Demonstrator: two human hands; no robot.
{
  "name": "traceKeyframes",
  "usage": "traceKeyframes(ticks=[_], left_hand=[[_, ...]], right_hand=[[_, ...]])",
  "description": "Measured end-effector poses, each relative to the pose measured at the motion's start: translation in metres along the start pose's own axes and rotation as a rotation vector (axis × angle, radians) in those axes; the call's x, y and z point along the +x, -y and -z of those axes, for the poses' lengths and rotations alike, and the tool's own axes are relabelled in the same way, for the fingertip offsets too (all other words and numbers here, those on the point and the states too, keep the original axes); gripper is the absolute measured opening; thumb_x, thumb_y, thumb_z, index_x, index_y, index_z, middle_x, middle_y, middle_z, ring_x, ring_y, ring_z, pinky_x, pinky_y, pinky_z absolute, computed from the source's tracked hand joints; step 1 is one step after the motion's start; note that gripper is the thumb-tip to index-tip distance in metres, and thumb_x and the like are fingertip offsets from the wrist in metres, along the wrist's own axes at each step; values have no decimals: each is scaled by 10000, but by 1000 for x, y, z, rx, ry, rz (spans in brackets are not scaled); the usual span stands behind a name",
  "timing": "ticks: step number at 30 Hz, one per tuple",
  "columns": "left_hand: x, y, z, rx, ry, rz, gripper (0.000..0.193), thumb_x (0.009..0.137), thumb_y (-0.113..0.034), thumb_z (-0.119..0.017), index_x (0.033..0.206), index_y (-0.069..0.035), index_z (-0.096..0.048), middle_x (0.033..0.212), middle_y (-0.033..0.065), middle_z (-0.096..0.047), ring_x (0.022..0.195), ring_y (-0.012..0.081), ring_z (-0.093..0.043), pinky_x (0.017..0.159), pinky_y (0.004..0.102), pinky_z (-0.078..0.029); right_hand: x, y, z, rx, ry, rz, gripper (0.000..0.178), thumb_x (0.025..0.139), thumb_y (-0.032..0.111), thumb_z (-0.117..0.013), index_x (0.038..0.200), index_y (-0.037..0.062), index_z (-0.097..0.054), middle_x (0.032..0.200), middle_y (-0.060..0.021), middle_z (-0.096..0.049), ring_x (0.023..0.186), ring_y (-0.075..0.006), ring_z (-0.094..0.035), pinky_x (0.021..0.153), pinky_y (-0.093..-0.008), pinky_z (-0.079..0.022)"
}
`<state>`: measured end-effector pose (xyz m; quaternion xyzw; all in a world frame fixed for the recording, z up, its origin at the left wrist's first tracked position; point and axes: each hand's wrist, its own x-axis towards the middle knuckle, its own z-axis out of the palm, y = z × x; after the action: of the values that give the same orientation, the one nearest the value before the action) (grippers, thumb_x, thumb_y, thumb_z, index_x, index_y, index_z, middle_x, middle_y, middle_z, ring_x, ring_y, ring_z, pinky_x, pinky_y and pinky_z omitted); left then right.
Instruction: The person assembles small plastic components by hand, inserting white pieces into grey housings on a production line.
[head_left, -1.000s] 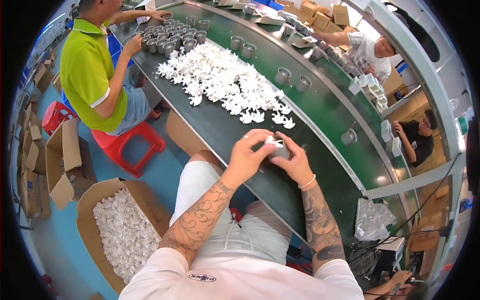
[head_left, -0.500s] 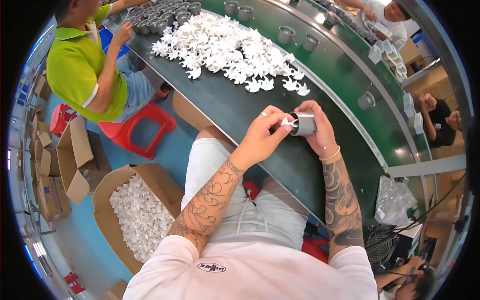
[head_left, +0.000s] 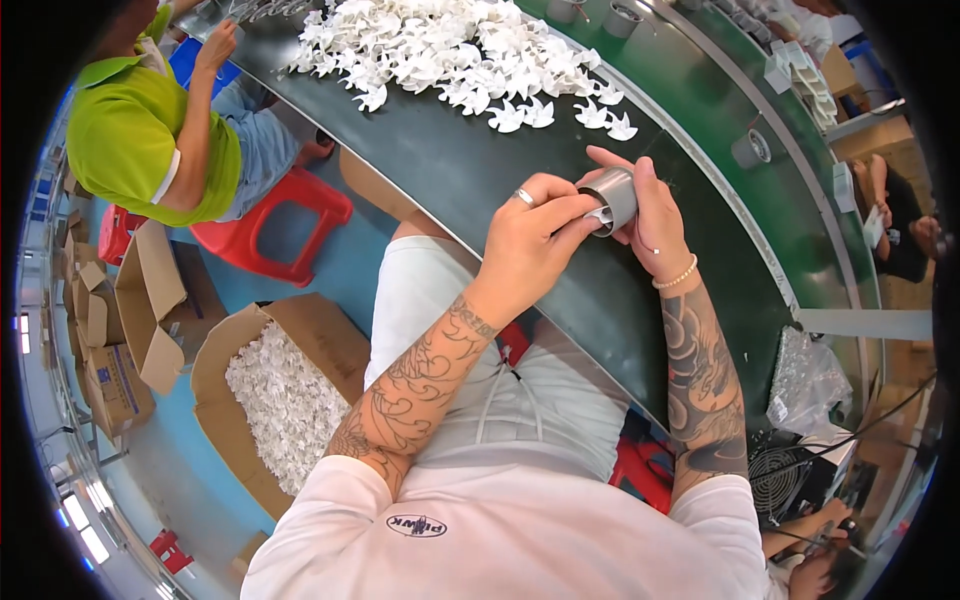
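Note:
My right hand [head_left: 658,222] is closed around a grey cylindrical housing [head_left: 622,192], its open mouth facing my left hand. The thumb and fingers of my left hand [head_left: 540,228] reach into that mouth, pinching a small white fan blade wheel [head_left: 603,214]. Only a bit of the wheel shows; the rest is hidden by the fingers and the housing wall. Both hands are above the near edge of the dark work table [head_left: 480,190]. Beyond them lies a big heap of white blade wheels [head_left: 430,55], with several loose ones along its near side.
Grey housings [head_left: 752,149] stand on the green conveyor [head_left: 700,95] beyond the table. At left, a co-worker in a green shirt [head_left: 130,150] sits on a red stool [head_left: 290,225]. A carton of white parts [head_left: 225,400] stands beside my legs. A plastic bag [head_left: 808,380] lies at right.
The white blade wheel has gone deeper into the housing with my left fingers. The housing has tilted, its mouth turning more downward. The whole view has shifted slightly.

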<state>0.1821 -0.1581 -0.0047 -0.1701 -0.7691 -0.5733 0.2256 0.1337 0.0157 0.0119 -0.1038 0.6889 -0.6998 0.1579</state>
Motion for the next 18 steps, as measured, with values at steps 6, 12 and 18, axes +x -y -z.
traceKeyframes(ticks=[6, 12, 18], left_hand=[[-1, 1, -4, -54, -36, 107, 165, 772, -68, -778, 931, -64, -732, 891, 50, -602, 740, 184, -622, 644, 312, -514], [2, 6, 3, -131, 45, 125, 169, 763, -31, -783, 925, -50, -741, 927, 37, -602, 787, 136, -602, 683, 270, -491], [2, 10, 2, -189, 51, 119, 192, 740, -20, -778, 925, -63, -754, 935, 31, -582, 768, 134, -574, 666, 269, -482]], right_hand=[[-2, -3, 2, -1, -23, -10, 732, 1025, 597, -245, 1327, 3, -549, 943, -8, -676, 623, -24, -533, 430, -170, -337], [-2, 0, 2, -65, -63, -20, 783, 990, 670, -242, 1232, 34, -629, 838, 13, -652, 631, -25, -547, 447, -158, -371], [-1, 3, -4, -118, -83, -21, 790, 993, 665, -213, 1145, 40, -672, 760, 16, -629, 595, -30, -538, 433, -159, -358]])
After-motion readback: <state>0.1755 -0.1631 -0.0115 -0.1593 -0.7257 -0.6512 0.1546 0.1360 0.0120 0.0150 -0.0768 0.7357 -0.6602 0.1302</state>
